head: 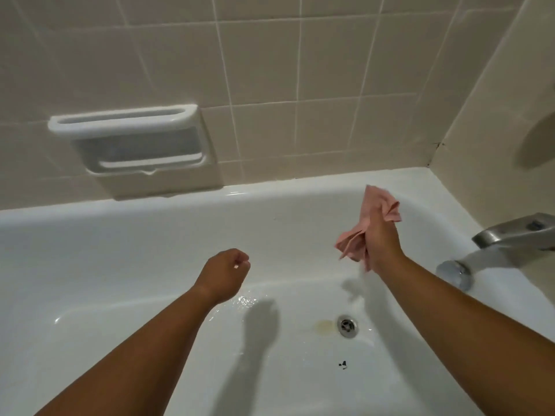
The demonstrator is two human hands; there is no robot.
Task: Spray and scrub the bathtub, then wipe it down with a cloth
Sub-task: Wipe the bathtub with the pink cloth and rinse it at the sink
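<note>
My right hand (380,235) grips bunched pink cloth (365,225) above wet bathtub (150,235); left hand (228,273) curled, holding nothing. Risk: crumpled cloth wipes badly, misses stain (323,326) beside drain (347,325).

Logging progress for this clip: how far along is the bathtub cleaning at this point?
Done, apparently: the bathtub floor is wet and no sprayer or brush shows, so scrubbing seems over. In hand: the right hand grips a bunched pink cloth above the tub; the left hand is curled, empty. Left: the wipe-down; a yellowish stain beside the drain and dark specks show on the floor.
</note>
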